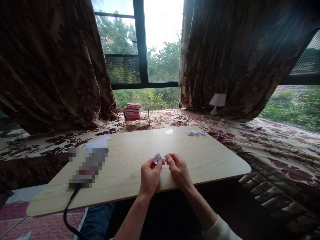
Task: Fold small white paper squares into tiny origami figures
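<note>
Above the front part of the table (125,173), my left hand (150,175) pinches a small piece of folded white paper (157,158) between thumb and fingers. A peaked part of the paper stands up over the thumb. Just to its right, my right hand (178,170) has its thumb and fingertips pressed together, beside the paper's right end. Whether those fingertips grip the paper's edge or only lie next to it, I cannot tell. Farther back on the right lies a row of small folded paper pieces (195,132).
White paper sheets (98,141) lie at the table's left, behind a blurred-out object with a black cable (66,215). A paper piece (169,132) lies near the far edge. Beyond are a small rack with striped cloths (133,111), a white lamp (218,100) and curtains (75,66).
</note>
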`<action>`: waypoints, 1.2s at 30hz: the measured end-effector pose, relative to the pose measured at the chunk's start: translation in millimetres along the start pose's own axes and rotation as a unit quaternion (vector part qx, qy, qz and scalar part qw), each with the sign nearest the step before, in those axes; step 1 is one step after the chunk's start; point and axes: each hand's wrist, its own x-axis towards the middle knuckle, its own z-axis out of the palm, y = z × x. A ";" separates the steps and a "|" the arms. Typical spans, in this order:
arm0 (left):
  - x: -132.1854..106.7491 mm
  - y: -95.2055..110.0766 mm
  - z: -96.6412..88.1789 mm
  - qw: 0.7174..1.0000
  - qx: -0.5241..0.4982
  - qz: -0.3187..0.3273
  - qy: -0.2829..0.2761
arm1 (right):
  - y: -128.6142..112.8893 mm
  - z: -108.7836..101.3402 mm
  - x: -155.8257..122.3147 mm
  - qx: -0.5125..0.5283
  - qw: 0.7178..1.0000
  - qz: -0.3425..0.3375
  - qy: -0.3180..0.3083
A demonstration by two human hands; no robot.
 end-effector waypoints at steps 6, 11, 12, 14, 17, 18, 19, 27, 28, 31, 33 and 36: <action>-1.2 3.3 0.1 1.000 -0.016 -0.001 -0.004 | -2.9 0.5 -0.9 -0.004 1.000 -0.006 -0.018; -3.1 3.5 0.3 0.999 -0.030 -0.013 -0.023 | -2.3 -0.2 -2.5 -0.001 0.999 -0.021 -0.027; -2.7 3.8 -0.3 0.999 -0.032 -0.018 -0.026 | -2.0 -0.6 -2.7 -0.001 0.999 -0.025 -0.028; -0.4 5.0 -2.4 0.998 -0.037 -0.035 -0.039 | -1.3 -1.5 -2.6 -0.002 0.999 -0.029 -0.027; 6.8 7.6 -7.2 0.994 -0.047 -0.077 -0.066 | -0.4 -2.2 -1.8 -0.002 0.999 -0.033 -0.017; 9.4 8.3 -8.7 0.992 -0.052 -0.089 -0.073 | -0.3 -2.2 -1.6 -0.003 0.999 -0.035 -0.010; 11.8 8.7 -9.9 0.990 -0.058 -0.099 -0.077 | -0.3 -2.0 -1.5 -0.005 0.999 -0.036 -0.002; 15.6 5.1 -11.6 0.987 -0.094 -0.117 -0.061 | -3.6 2.0 -5.3 -0.038 0.996 -0.077 0.020; 15.3 4.6 -11.8 0.987 -0.096 -0.116 -0.062 | -3.8 2.4 -5.3 -0.044 0.996 -0.081 0.015; 14.6 3.4 -12.5 0.986 -0.100 -0.114 -0.070 | -2.7 3.1 -4.5 -0.057 0.995 -0.085 0.003; 14.1 2.3 -12.9 0.986 -0.102 -0.111 -0.076 | -1.2 3.4 -4.0 -0.062 0.994 -0.087 -0.003; 13.2 0.9 -13.0 0.986 -0.104 -0.104 -0.081 | 0.5 3.9 -3.9 -0.068 0.994 -0.088 -0.008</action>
